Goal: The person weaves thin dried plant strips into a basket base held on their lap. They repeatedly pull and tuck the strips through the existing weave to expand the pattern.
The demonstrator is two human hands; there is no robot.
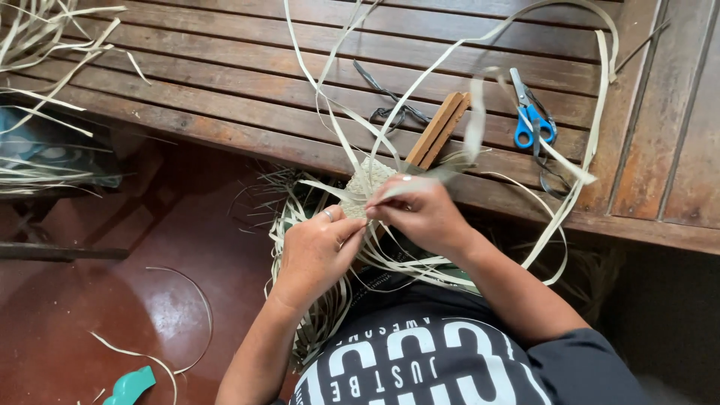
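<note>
While both hands' grip pinches pale strips [420, 180], left hand [319, 251] and right hand [424, 214] hold a small woven piece [367, 180]

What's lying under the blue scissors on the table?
Under the blue scissors runs a pale strip, on the slatted wooden table. A dark cord trails below; what's under the handles is hidden.

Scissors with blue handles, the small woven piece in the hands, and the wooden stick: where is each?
Blue-handled scissors [531, 120], head view, on the handle loops.
Small woven piece [369, 180], head view, on its pale plaited top, above the fingers.
Wooden stick [442, 129], head view, on its upper end lying on the slats.
</note>
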